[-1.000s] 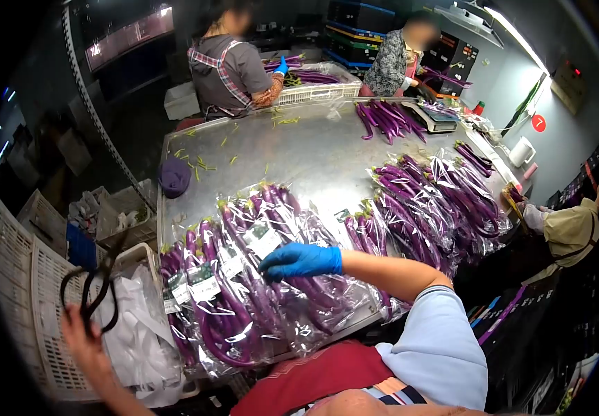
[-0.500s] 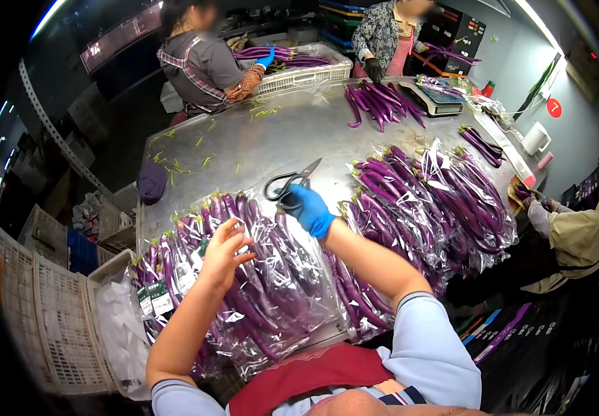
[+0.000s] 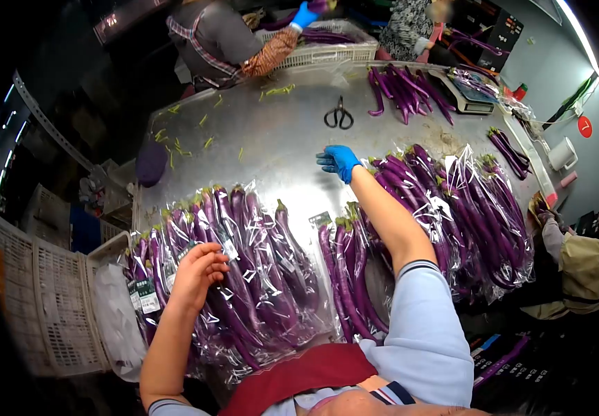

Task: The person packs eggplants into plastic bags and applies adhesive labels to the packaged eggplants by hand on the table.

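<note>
Purple eggplants in clear bags (image 3: 275,298) fill the lower left and lower centre of the frame, side by side on a metal table (image 3: 265,142), green stem ends toward the top. The bare left hand (image 3: 202,272) is over them, fingers loosely bent and a little apart, with nothing visibly gripped; whether the fingertips touch plastic I cannot tell. Near the centre, the right hand (image 3: 341,162), in a blue glove, has its fingers stretched toward the left of the frame, holding nothing. Just above it, the black-handled scissors (image 3: 340,109) lie on the metal, blades pointing up the frame.

More bagged eggplants (image 3: 479,222) are heaped at centre right, with a loose pile (image 3: 407,93) at upper right beside a scale (image 3: 471,101). Green trimmings (image 3: 280,90) dot the upper left of the tabletop. A white crate (image 3: 71,312) stands at lower left. At the top, a co-worker's blue-gloved hand (image 3: 305,15) holds an eggplant.
</note>
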The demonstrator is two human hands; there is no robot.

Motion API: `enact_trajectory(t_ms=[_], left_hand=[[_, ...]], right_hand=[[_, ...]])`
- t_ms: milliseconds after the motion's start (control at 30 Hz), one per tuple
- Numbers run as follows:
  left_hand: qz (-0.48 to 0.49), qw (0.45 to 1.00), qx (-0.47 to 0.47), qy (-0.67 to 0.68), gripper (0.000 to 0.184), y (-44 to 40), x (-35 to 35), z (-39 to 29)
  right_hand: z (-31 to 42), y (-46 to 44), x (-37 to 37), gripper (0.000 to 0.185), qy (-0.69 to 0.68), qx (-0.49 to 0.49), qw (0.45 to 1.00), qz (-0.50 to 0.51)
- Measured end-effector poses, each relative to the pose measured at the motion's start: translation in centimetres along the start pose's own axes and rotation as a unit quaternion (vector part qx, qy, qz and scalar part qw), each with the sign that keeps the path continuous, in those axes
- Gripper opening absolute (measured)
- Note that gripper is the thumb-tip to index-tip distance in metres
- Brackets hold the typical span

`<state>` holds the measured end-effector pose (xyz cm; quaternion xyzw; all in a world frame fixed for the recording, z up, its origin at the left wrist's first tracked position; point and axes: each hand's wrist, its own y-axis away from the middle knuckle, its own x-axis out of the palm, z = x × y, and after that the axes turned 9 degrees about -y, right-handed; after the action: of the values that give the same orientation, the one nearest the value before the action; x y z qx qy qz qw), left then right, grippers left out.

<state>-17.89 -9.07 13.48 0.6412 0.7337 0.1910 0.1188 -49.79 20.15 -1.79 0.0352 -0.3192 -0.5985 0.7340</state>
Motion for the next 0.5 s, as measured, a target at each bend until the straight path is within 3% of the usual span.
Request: enact_trajectory(t_ms=[167, 267, 333, 400, 467, 500], left_hand=[[0.073, 0.997, -0.013, -0.014, 0.019, 0.1, 3.0, 0.0], [0.131, 0.99, -0.043, -0.026, 0.019, 0.2, 5.0, 0.8], [0.176, 0.98, -0.075, -0.046, 0.019, 0.4, 6.9, 1.0], [0.215, 0.97, -0.096, -0.068, 0.019, 0.1, 8.1, 2.0], [0.239, 0.963, -0.099, -0.075, 0.019, 0.1, 9.1, 2.4], [0.254, 0.96, -0.096, -0.071, 0.019, 0.0, 9.3, 2.5]], right_hand=[[2.4, 15.5, 2.1, 0.026, 0.012, -0.104, 0.988, 0.115], [1.7, 24.9, 2.3, 0.026, 0.05, -0.131, 0.985, 0.096], [-1.3, 28.4, 0.2, 0.026, 0.127, -0.109, 0.979, 0.112], [-4.4, 31.4, -1.1, 0.025, 0.204, -0.038, 0.978, 0.03], [-9.6, 32.1, -4.9, 0.027, 0.359, -0.105, 0.927, -0.005], [-10.5, 32.9, -5.3, 0.03, 0.484, -0.101, 0.868, -0.05]])
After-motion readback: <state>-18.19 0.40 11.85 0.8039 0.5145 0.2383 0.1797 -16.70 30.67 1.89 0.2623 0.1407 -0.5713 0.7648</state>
